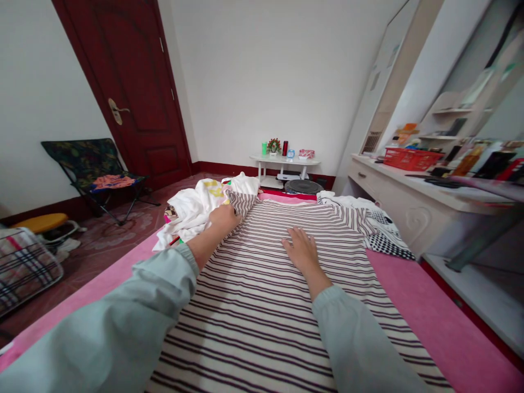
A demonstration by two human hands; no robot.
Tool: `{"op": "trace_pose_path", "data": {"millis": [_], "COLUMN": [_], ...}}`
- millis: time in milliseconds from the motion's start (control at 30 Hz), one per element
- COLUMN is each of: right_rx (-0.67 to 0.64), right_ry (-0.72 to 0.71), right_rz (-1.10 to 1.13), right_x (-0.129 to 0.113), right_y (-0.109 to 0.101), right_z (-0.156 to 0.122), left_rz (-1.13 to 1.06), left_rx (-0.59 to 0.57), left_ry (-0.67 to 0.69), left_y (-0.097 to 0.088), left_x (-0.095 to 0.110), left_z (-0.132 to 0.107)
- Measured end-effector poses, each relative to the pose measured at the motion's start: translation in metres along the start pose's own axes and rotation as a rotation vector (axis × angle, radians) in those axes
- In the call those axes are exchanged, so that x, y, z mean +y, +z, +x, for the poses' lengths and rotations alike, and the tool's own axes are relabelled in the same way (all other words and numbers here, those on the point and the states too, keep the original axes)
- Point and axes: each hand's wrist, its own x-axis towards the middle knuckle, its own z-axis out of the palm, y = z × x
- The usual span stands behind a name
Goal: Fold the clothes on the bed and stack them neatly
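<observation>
A striped shirt [262,305], white with dark lines, lies spread over a pink bed cover [446,305]. At the left sleeve, my left hand [225,219] has its fingers curled in on the striped cloth; the fingertips are partly hidden. My right hand [302,250] rests flat on the middle of the shirt, fingers spread. White clothes with yellow print [192,204] are heaped just beyond my left hand. Past the right sleeve lies a black-and-white patterned garment [388,234].
A folding chair [82,153] holding an orange cloth stands left by the dark red door [135,93]. Against the far wall is a small white table [286,160] with a plant and cups. On the right, a dressing table [385,183] carries a red basket [411,159] and bottles.
</observation>
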Motion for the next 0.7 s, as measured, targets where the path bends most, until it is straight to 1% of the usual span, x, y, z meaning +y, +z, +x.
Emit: {"op": "trace_pose_path", "data": {"millis": [67, 133, 233, 267, 333, 400, 433, 467, 500, 567, 600, 633, 667, 700], "right_rx": [0.015, 0.032, 0.058, 0.07, 0.104, 0.141, 0.16, 0.179, 0.196, 0.226, 0.236, 0.246, 0.253, 0.259], "right_ry": [-0.006, -0.01, -0.015, -0.02, -0.038, -0.059, -0.067, -0.068, -0.063, -0.031, -0.017, -0.012, -0.014, -0.021], "right_rz": [0.016, 0.037, 0.087, 0.108, 0.157, 0.216, 0.25, 0.287, 0.332, 0.445, 0.516, 0.597, 0.68, 0.756], "right_x": [0.0, 0.0, 0.002, 0.002, 0.004, 0.007, 0.008, 0.01, 0.012, 0.017, 0.02, 0.023, 0.025, 0.028], "right_y": [0.0, 0.0, 0.0, 0.001, 0.001, 0.0, 0.0, -0.001, -0.001, 0.001, 0.002, 0.004, 0.006, 0.008], "right_z": [0.0, 0.0, 0.0, 0.0, 0.001, 0.001, 0.002, 0.002, 0.003, 0.006, 0.008, 0.01, 0.012, 0.013], "left_rz": [-0.169, -0.317, -0.387, -0.398, -0.411, -0.428, -0.446, -0.473, -0.508, -0.539, -0.546, -0.558, -0.575, -0.59], "left_rx": [0.025, 0.051, 0.082, 0.093, 0.118, 0.135, 0.123, 0.092, 0.022, -0.113, -0.176, -0.232, -0.278, -0.307], "left_ry": [-0.055, -0.068, -0.041, -0.029, 0.006, 0.095, 0.17, 0.258, 0.352, 0.466, 0.508, 0.545, 0.566, 0.571], "left_y": [0.005, 0.007, 0.0, -0.004, -0.014, -0.02, -0.019, -0.017, -0.012, 0.003, 0.012, 0.02, 0.027, 0.032], "left_x": [-0.004, -0.008, -0.004, 0.001, 0.02, 0.047, 0.063, 0.079, 0.095, 0.122, 0.132, 0.137, 0.138, 0.135], "left_z": [0.009, 0.019, 0.032, 0.035, 0.039, 0.039, 0.036, 0.031, 0.024, 0.006, -0.003, -0.013, -0.021, -0.028]}}
